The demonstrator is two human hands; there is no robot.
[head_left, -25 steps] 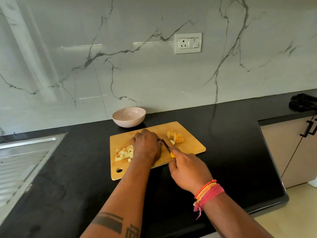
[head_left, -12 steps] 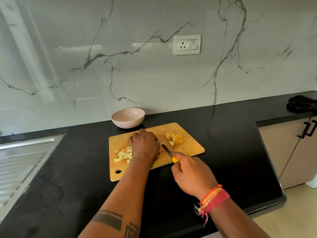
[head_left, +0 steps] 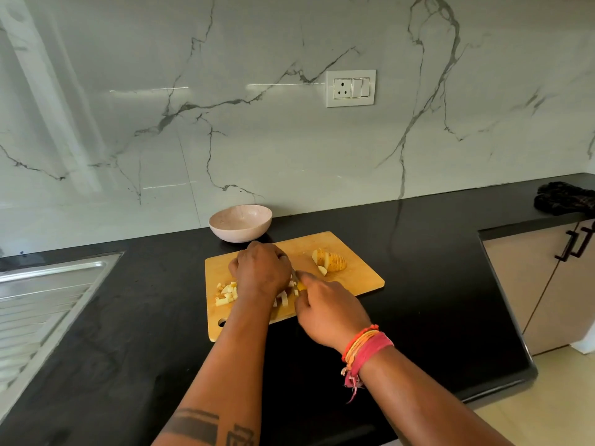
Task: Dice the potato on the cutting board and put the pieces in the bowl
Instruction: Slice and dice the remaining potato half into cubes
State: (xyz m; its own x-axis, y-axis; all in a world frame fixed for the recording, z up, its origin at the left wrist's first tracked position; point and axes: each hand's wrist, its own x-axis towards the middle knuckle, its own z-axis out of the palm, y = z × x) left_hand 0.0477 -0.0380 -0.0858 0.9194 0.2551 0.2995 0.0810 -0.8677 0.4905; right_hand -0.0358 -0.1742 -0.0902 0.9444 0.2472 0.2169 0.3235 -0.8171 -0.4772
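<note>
Both hands work over the wooden cutting board [head_left: 354, 278] that lies on the black tabletop [head_left: 128, 317]. The left hand [head_left: 260, 272] is curled, knuckles up, over potato pieces near the middle of the board; what exactly the fingers press is hidden beneath the hand. The right hand [head_left: 328, 312] is closed around the yellow handle of a knife [head_left: 297, 282], whose blade runs up against the left hand and is mostly hidden by it. A pile of diced potato [head_left: 227, 292] lies on the board just left of the left hand, and a few cut strips [head_left: 283, 299] show between the two hands. Farther right on the board, apart from both hands, sits a sliced potato half [head_left: 330, 260] with its slices fanned. A pale pink bowl [head_left: 240, 223] stands on the tabletop just behind the board's far edge; no pieces can be seen in it. Red and orange threads [head_left: 365, 349] wrap the right wrist. A steel sink drainboard [head_left: 38, 304] lies at the far left, a dark cloth [head_left: 563, 197] at the far right, and a socket plate [head_left: 351, 88] is set in the marble wall.
</note>
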